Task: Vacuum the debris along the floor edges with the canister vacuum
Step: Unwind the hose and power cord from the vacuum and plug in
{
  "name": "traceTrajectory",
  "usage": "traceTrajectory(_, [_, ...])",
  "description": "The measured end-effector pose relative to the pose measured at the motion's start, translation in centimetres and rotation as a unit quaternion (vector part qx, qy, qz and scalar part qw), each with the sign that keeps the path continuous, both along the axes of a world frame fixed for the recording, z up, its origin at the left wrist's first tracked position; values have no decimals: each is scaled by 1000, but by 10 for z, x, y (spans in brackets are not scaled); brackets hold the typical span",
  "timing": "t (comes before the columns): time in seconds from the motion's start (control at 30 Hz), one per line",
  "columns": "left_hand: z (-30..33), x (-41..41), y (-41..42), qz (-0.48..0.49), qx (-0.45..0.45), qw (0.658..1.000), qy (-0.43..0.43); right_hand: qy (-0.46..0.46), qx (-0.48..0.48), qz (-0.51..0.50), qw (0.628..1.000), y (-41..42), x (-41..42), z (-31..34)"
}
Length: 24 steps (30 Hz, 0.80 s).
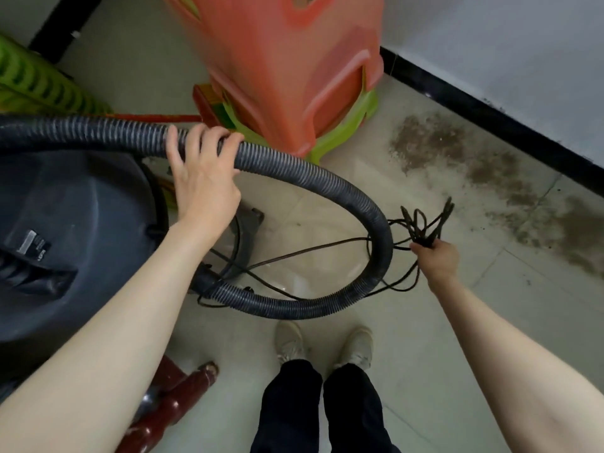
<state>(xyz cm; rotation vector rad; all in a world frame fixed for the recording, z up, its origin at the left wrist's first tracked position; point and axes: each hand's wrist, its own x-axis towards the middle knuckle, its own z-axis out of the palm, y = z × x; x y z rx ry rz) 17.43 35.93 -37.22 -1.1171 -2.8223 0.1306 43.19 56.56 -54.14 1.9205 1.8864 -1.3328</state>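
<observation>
I read the canister vacuum (pixel 65 223) at my left, on the floor; its hose (pixel 327 188) loops ahead, left hand (pixel 199 178) fingers curled over it; debris (pixel 490 178) lies along the baseboard (pixel 490 116); right hand (pixel 436 256) grips the bunched cord (pixel 421 223); risk: cord strands cross the loop, likely snagging when pulled.

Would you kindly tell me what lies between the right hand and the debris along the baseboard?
In the head view, only bare floor tile separates the right hand, gripping the bundled cord, from the debris.
</observation>
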Motion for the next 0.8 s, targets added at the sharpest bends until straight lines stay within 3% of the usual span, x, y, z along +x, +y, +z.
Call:
traceTrajectory(0.2, [-32, 89, -16, -28, 104, 992, -66, 46, -47, -106, 992, -13, 17, -13])
traceTrajectory(0.3, [-72, 161, -40, -58, 21, 980, -190, 80, -58, -149, 984, -23, 30, -20])
traceTrajectory(0.4, [-109, 208, -55, -33, -127, 927, -350, 102, -62, -186, 975, -37, 48, -29])
traceTrajectory(0.5, [-149, 227, -67, -60, -227, 907, -349, 119, -65, -229, 964, -58, 68, -39])
traceTrajectory(0.57, [-170, 227, -72, -78, -251, 912, -314, 130, -67, -246, 958, -73, 78, -46])
traceTrajectory(0.7, [-191, 212, -75, -82, -246, 937, -235, 132, -67, -270, 951, -101, 91, -54])
traceTrajectory(0.8, [-190, 203, -72, -96, -225, 942, -228, 134, -77, -307, 939, -122, 104, -52])
